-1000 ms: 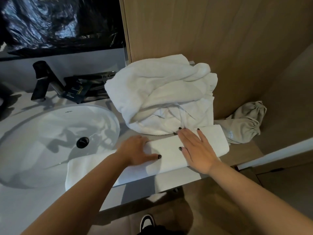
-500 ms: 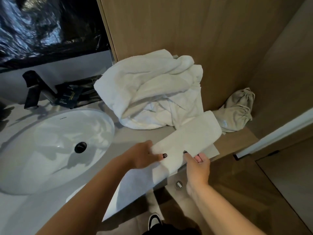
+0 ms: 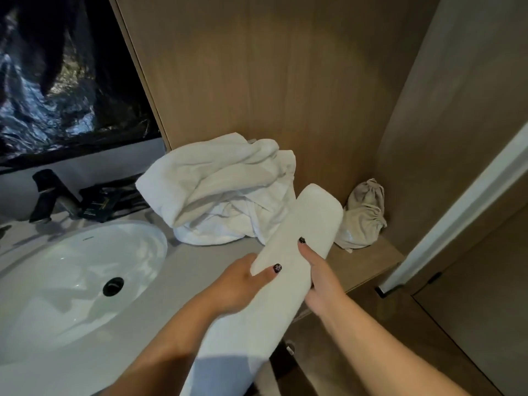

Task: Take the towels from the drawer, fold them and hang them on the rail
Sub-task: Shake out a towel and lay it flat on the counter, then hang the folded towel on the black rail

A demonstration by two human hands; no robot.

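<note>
Folded towel (image 3: 297, 252) gripped from both sides, left hand (image 3: 240, 284) and right hand (image 3: 323, 281) clenched on it, above counter (image 3: 200, 264).

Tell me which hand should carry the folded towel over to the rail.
Probably the right hand: it grips the folded towel nearer its middle, thumb on top. The left hand pinches only the side edge. No rail is in view, so its direction cannot decide this.
</note>
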